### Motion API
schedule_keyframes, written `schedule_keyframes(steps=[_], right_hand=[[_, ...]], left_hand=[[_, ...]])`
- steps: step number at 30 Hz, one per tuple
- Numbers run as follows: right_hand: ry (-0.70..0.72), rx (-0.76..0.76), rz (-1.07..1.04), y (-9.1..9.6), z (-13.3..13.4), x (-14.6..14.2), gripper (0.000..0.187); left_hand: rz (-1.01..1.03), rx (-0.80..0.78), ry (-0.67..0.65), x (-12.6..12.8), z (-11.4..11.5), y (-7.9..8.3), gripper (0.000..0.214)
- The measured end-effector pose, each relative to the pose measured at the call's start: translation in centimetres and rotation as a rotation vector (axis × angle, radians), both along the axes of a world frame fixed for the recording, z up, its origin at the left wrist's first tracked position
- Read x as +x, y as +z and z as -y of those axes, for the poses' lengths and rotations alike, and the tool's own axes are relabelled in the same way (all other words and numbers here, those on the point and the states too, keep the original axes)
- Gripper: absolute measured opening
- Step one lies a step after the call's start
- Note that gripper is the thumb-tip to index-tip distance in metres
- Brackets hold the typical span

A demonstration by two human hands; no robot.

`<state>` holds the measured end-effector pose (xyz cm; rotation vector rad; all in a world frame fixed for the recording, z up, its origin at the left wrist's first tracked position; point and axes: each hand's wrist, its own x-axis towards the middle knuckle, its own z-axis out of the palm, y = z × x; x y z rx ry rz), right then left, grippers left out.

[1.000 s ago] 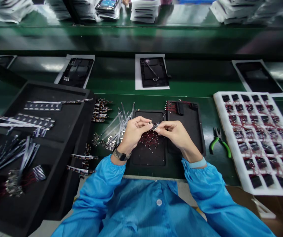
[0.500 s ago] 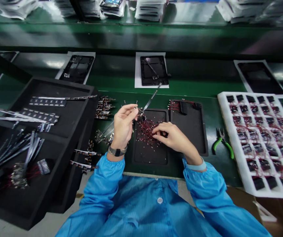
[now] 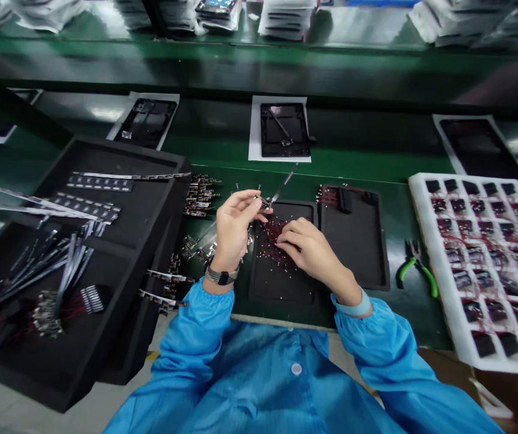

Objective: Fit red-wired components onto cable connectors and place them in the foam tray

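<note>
**Left hand [image 3: 232,229] on a small silvery circuit board [image 3: 264,204], right hand [image 3: 306,244] at tiny red-wired parts [image 3: 268,248] with silver tips**

Your left hand is closed to a pinch: thumb and fingers grip the circuit board above the far left part of a shallow black rectangular tray [image 3: 270,288]. A flat grey ribbon [image 3: 285,182] extends from the board toward the far right.

Your right hand is down at the red-wired parts, fingers curled, thumb and fingertips close together; whether a part is caught between them cannot be told. These parts lie scattered mainly over the far half of the tray.

Just to the right sits a second shallow black tray [image 3: 358,241], bearing a black block [image 3: 344,200] with red wires at its far side. Farther right, green-handled pliers [image 3: 415,268] lie on the green bench [image 3: 397,223], near a white foam tray [image 3: 433,241] holding rows of black pieces with red wires. Loose ribbon-and-board pieces [image 3: 192,246] lie left of your left hand, which partly hides them.
</note>
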<state>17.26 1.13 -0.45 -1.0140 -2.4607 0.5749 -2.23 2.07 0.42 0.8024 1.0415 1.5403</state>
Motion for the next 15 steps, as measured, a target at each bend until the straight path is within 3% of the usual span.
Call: schedule_keyframes(steps=[6,11,15], right_hand=[[-0.156,-0.248,-0.247,0.8,0.2,1.4,0.013],[-0.219,-0.398,-0.346,1.7,0.3,2.0,0.013],[-0.220,-0.466,-0.435,2.5,0.4,2.2,0.016]], left_hand=[[-0.125,0.051,-0.023,0.0,0.1,-0.2,0.023],[-0.128,-0.029,-0.101,0.0,0.2,-0.6,0.036],[-0.145,-0.078,-0.146,-0.2,0.1,-0.8,0.029]])
